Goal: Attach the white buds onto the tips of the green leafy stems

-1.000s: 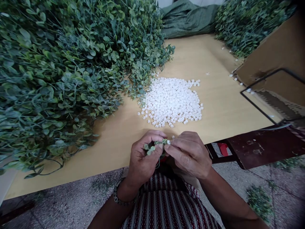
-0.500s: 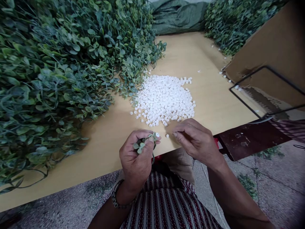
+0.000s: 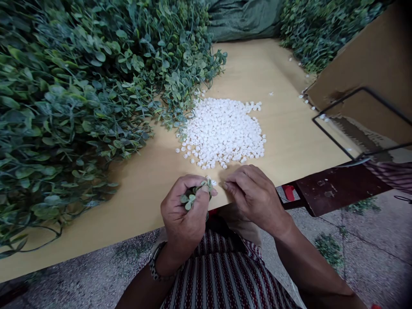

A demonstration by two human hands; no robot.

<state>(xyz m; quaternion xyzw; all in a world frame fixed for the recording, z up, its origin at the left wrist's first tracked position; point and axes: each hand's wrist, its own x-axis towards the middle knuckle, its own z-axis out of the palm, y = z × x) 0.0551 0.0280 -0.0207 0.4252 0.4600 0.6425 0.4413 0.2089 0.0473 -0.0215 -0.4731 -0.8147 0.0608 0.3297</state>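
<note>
My left hand (image 3: 186, 210) is closed around an artificial leaf sprig (image 3: 189, 199), its thumb pressed over the stems. A small white bead-like piece (image 3: 213, 183) shows at the sprig's tip, beside the thumb and fingertips. Just to the right, my right hand (image 3: 254, 195) is pinched, thumb against forefinger, a short gap from that tip. Whatever lies between those fingertips is too small or hidden to make out. Beyond both hands a pile of white bead-like pieces (image 3: 225, 131) is spread over the tan table (image 3: 141, 193).
A big heap of artificial greenery (image 3: 80, 94) covers the table's left side. More foliage (image 3: 322, 34) lies at the back right, near a green cloth bundle (image 3: 244, 19). A cardboard piece (image 3: 370, 64) and a black wire frame (image 3: 360, 90) stand at the right edge.
My right hand has moved left, closer to the left hand. The loose white piece that lay between the hands no longer shows. My left hand still grips the sprig.
</note>
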